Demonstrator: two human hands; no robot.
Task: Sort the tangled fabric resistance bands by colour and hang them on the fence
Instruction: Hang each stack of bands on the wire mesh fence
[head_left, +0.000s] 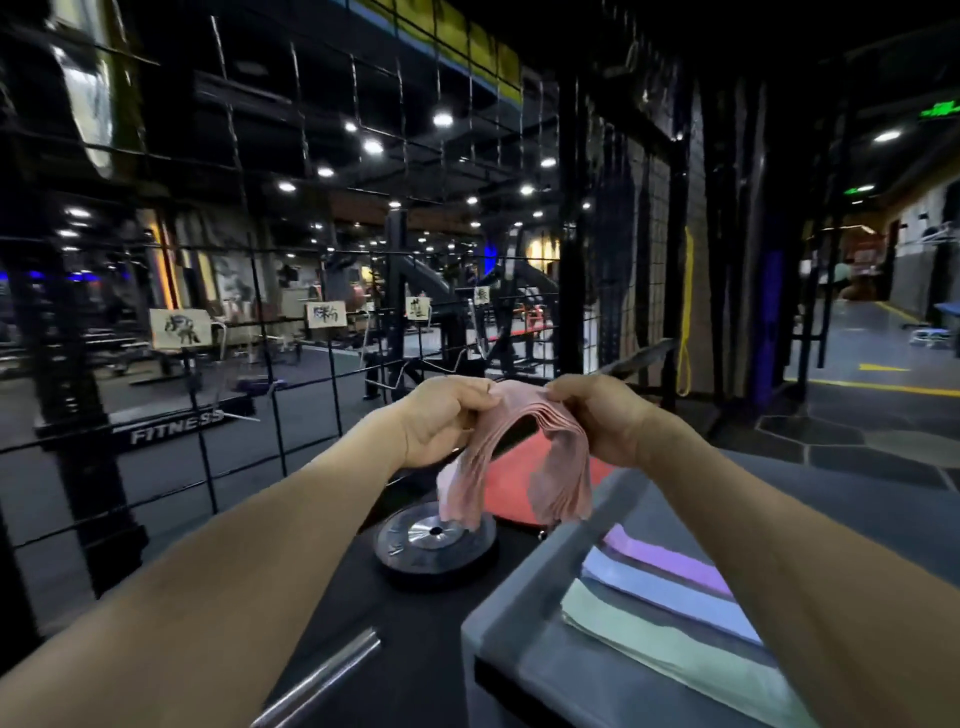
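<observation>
Closest in, the grey surface (498, 639) carries three sorted stacks: green bands (639, 636), blue bands (670, 597) and purple bands (670, 558). Beyond stands the wire fence (270, 291). Both hands, left hand (447, 421) and right hand (605, 421), pinch the pink bands (524, 457) at their top fold, ends drooping. Soft, light, floppy cloth; likely best held at that fold.

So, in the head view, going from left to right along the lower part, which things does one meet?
Metal bar → weight plate → pink bands held by left hand and right hand → green band, blue band and purple band stacked on the grey box.
</observation>
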